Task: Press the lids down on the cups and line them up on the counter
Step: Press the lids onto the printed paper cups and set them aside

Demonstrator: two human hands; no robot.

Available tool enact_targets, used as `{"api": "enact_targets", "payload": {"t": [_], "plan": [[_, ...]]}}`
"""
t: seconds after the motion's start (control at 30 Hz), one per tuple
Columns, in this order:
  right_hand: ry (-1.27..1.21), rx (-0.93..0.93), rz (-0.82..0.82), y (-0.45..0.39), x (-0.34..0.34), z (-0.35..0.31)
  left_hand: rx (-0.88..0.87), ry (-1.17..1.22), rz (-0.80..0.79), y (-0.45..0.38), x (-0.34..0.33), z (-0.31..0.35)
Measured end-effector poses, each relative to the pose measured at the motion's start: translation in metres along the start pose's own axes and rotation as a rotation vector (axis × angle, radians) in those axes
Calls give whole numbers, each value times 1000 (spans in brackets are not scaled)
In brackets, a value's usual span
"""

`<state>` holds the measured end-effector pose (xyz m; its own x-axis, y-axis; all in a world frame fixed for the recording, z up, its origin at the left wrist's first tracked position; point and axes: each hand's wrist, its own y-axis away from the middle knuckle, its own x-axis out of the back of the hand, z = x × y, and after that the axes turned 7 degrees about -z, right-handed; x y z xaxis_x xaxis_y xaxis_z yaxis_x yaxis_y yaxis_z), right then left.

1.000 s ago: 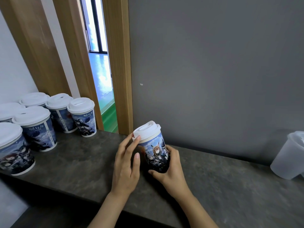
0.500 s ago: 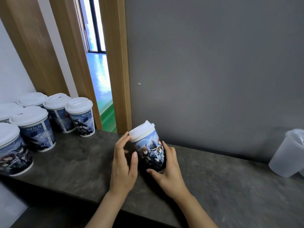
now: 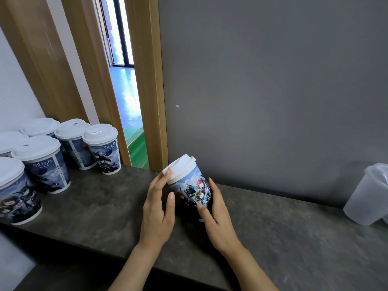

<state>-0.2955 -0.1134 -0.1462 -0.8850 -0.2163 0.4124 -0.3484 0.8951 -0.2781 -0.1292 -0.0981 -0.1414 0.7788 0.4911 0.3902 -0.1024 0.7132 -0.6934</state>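
Observation:
A printed paper cup with a white lid is held between both my hands, tilted with its top leaning away to the upper left, just above the dark counter. My left hand grips its left side, fingertips touching the lid's rim. My right hand grips its lower right side, thumb across the front. Several lidded cups of the same kind stand grouped at the counter's left end.
A translucent plastic cup stands at the counter's right edge of view. A grey wall rises directly behind the counter. A wooden door frame with a narrow gap stands behind the grouped cups.
Both hands have turned the cup: its printed figures have shifted round and its top tips further away. The hands stay on the cup at the same spot on the counter.

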Motion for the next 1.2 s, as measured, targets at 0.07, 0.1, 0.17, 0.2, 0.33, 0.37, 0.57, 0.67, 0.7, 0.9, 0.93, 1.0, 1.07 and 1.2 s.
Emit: {"api": "enact_targets", "payload": {"t": [0.07, 0.1, 0.17, 0.2, 0.33, 0.37, 0.57, 0.67, 0.7, 0.9, 0.93, 1.0, 1.07, 1.2], "plan": [[-6, -10, 4, 0, 1, 0, -1, 1, 7, 0, 0, 0], [-14, -10, 16, 0, 0, 0, 4, 4, 16, 0, 0, -1], [-48, -24, 39, 0, -1, 2, 13, 13, 29, -1, 1, 0], [-58, -31, 44, 1, -1, 3, 17, 16, 29, -1, 1, 0], [-30, -15, 38, 1, 0, 3, 34, 28, 36, -1, 1, 0], [-29, -9, 38, 1, -1, 3, 37, 29, 42, 0, 1, 0], [-55, -48, 25, -1, 0, 4, 37, 6, 65, -1, 4, 1], [-48, -64, 44, -3, 0, 4, 5, -19, 10, -2, 2, 1], [-45, -64, 55, -3, 0, 4, 11, -21, -3, -3, 1, 0], [-109, -69, 103, -2, 2, 2, 25, -4, -7, -1, 2, 0], [-122, -74, 113, -2, 3, 2, 41, 11, 2, 0, 2, 1], [-148, -89, 115, -2, 4, 1, 39, 25, 3, 0, 2, 2], [-162, -99, 95, -1, 4, 2, 4, 23, -15, 0, 3, 3], [-123, -63, 123, -2, 3, -3, -41, 34, -25, 1, 3, 3]]}}
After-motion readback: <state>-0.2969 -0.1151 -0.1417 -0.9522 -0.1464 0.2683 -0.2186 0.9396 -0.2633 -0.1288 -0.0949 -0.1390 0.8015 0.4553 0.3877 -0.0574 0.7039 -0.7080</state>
